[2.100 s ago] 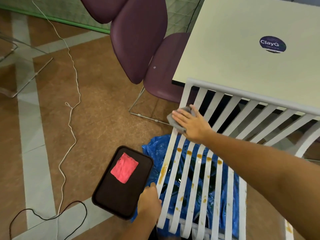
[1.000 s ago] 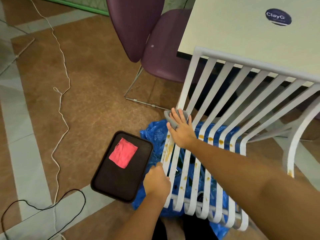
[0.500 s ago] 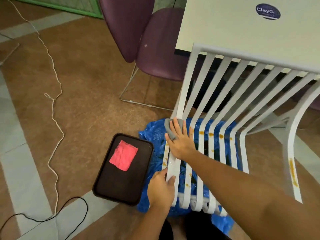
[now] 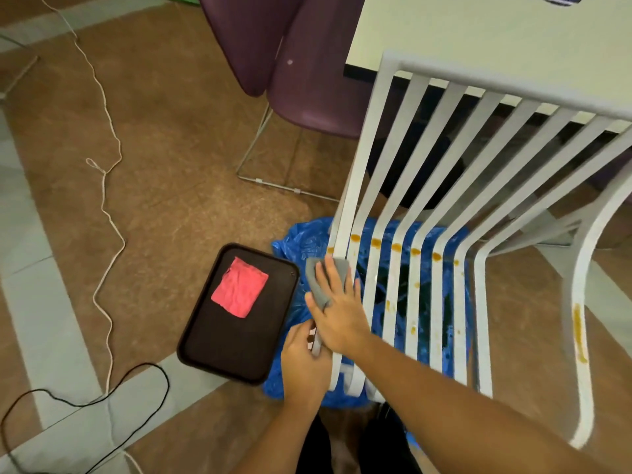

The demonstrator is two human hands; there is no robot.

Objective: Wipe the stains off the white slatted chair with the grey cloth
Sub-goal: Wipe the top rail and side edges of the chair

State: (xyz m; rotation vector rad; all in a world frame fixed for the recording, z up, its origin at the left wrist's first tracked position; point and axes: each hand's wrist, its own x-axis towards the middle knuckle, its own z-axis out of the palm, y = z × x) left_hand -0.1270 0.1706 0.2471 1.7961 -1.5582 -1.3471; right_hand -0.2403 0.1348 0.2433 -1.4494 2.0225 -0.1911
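- the grey cloth sits on the leftmost seat slats of the white slatted chair, just in front of the seat bend
- right hand lies flat on the cloth, fingers straight and spread, pressing it down
- left hand is curled round the chair's front left edge, right beside the right wrist
- orange-brown stains run in a line across the slats at the bend, plus smaller dots nearer the front and 1 long streak on the chair's right arm
- blue plastic sheet is spread under the chair
- dark tray is on the floor just left of the chair, with 1 pink cloth on it
- purple chairs stand behind and left of the chair, and a pale table is right behind its backrest
- white cord and black cable lie well off to the chair's left
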